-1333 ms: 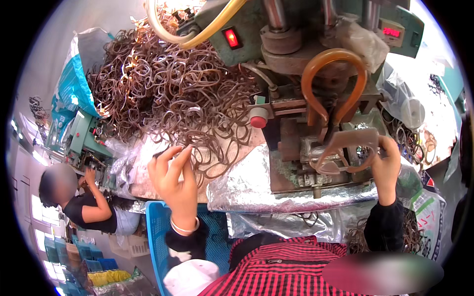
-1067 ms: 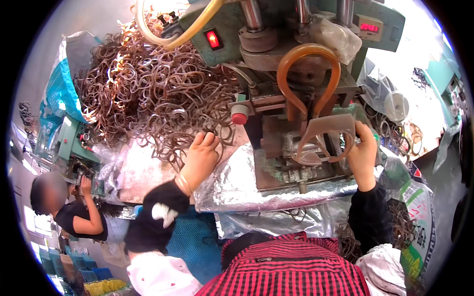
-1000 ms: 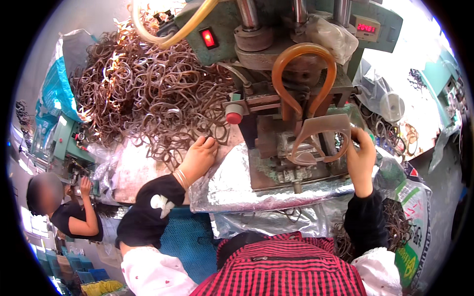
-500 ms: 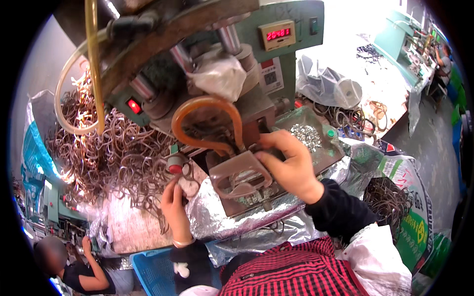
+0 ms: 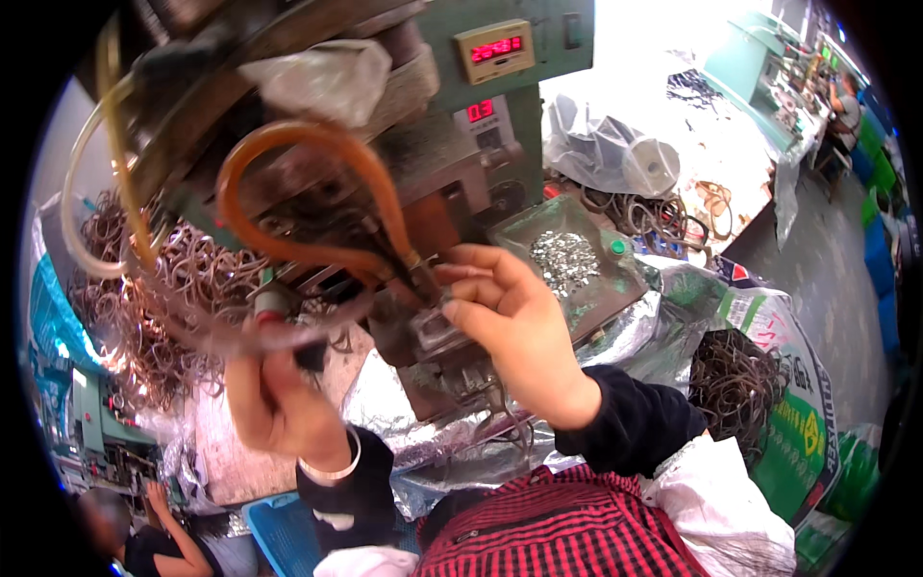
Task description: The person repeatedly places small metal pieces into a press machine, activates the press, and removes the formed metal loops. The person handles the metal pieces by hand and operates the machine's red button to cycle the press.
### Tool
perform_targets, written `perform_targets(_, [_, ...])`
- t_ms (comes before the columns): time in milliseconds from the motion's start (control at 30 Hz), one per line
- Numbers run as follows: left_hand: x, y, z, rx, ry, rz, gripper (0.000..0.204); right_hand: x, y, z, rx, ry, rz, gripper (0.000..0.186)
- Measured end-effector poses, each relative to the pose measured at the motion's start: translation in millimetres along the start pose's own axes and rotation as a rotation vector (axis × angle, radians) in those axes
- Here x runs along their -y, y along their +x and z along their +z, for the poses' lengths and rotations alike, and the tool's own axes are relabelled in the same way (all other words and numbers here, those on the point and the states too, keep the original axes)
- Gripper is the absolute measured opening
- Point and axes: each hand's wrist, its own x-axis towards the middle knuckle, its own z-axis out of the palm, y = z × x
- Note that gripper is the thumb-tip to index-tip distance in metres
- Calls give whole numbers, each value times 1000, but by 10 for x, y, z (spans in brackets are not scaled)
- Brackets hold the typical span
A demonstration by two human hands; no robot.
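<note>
My left hand point(image 5: 293, 409) is smeared by motion, its fingers closed on a blurred brown strip point(image 5: 279, 337) that sweeps across the front of the press. At the small metal fixture point(image 5: 439, 332), the fingers of my right hand point(image 5: 510, 332) are drawn together. Thumb and fingers appear to pinch the dark metal end of a bent orange hose loop point(image 5: 317, 135). The fingers partly hide that metal end. A red button point(image 5: 272, 306) stands just beyond my left hand.
Many brown loops point(image 5: 115, 288) are heaped at left. The green press point(image 5: 514, 82) rises ahead. Small shiny bits point(image 5: 567, 264) lie in a greenish tray point(image 5: 615, 288). A sack of brown loops point(image 5: 735, 385) stands at right, a blue basket point(image 5: 279, 539) below. A co-worker point(image 5: 173, 539) sits lower left.
The brown loop seen at the fixture no longer shows there. My left hand has moved left and now holds a blurred strip. My right hand stays at the fixture while the view shifts.
</note>
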Motion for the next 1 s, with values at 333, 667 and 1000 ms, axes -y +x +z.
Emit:
perform_targets(333, [-201, -413, 207, 596, -110, 380, 40, -250, 182, -1244, -370, -1771, -378, 25])
perform_targets(667, [-118, -417, 185, 629, -154, 443, 46, -102, 424, -1378, -476, -1305, -752, 7])
perform_targets(1000, [-196, -372, 96, 712, -213, 255, 20, -202, 260, -1297, -430, -1008, -533, 10])
